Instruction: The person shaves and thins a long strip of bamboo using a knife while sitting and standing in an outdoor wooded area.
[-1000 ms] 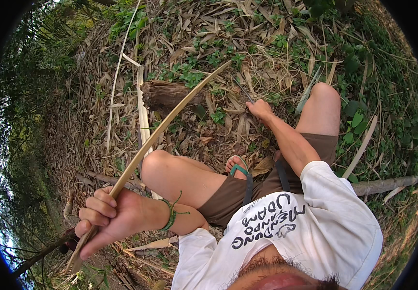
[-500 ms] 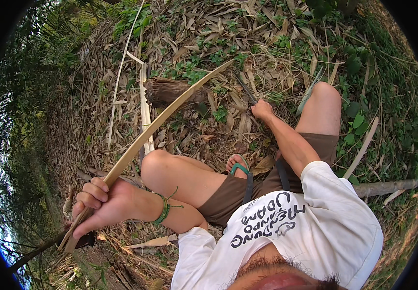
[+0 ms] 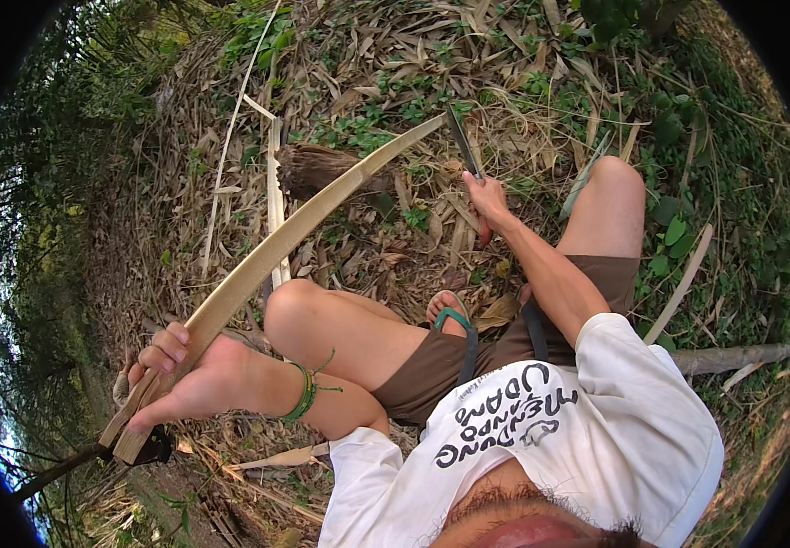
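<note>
My left hand [image 3: 217,376] is closed around the lower part of a long, curved bamboo strip [image 3: 302,226], fingers over one side and thumb along the other. Below my grip, the strip's near end looks split in two. Its pale broad face shows, and it slants up and right to a far tip in front of me. In my right hand [image 3: 489,198] is a knife [image 3: 463,144] with a dark blade and a reddish handle end, pointing away from me. The blade's tip is beside the strip's far tip; whether they touch I cannot tell.
A short, dark piece of log [image 3: 317,171] lies beyond the strip. More pale split strips [image 3: 276,201] rest on the leaf-littered ground at left, another [image 3: 683,283] at right. My bent knees are on either side, and a branch [image 3: 733,354] lies by my right hip.
The bamboo strip has rolled in my left hand, so more of its broad face shows. My right hand has shifted slightly left and up, and the knife's blade has turned, now showing wider.
</note>
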Demonstrator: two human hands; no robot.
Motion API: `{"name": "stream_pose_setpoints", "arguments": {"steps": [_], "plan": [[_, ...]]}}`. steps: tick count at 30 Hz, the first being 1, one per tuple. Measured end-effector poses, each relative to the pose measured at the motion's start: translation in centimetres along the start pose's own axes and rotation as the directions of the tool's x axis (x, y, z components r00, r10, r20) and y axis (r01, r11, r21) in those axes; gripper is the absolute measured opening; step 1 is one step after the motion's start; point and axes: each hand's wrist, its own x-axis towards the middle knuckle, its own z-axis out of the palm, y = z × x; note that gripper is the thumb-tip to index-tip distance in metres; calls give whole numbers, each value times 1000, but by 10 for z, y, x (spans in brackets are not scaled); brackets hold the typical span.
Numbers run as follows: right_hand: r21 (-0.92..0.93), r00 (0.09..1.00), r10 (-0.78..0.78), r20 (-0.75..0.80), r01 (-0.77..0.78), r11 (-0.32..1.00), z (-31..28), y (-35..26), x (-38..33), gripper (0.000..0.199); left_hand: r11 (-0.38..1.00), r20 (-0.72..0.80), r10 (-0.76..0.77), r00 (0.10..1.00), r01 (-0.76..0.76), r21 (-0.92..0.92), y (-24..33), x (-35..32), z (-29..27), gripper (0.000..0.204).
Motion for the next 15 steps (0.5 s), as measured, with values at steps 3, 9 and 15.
{"name": "stream_pose_setpoints", "arguments": {"steps": [3,9,15], "plan": [[255,995,18,93,-41,966,2,-22,-17,51,1000,31,-19,999,20,-18,17,0,-4,69],[409,965,-79,249,-30,912,-2,-34,-17,46,976,317,-50,947,113,-186,42,3,-10,70],[361,910,73,409,-235,902,11,-37,0,41,951,500,-38,865,186,-249,26,-3,-8,65]]}}
